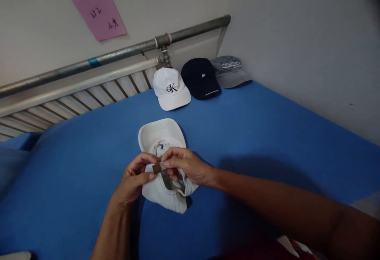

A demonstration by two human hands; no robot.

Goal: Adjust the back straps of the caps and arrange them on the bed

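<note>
A white baseball cap [162,131] lies upside down on the blue bed cover, its brim pointing away from me and its inside showing. A small dark blue mark shows inside the crown. At its back, a brass-coloured buckle [156,168] sits on the adjusting strap [162,166]. My left hand [132,179] is closed, with thumb and forefinger pinching the buckle at its left side. From the right, my right hand [188,166] pinches the strap just beside the buckle. Its lower fingers reach into the back opening of the cap and are partly hidden.
A white cap [169,88], a black cap [199,78] and a grey cap [231,72] stand in a row at the back. Behind them run a metal pipe [127,51] and a radiator [74,103]. A pink paper [97,12] hangs on the wall.
</note>
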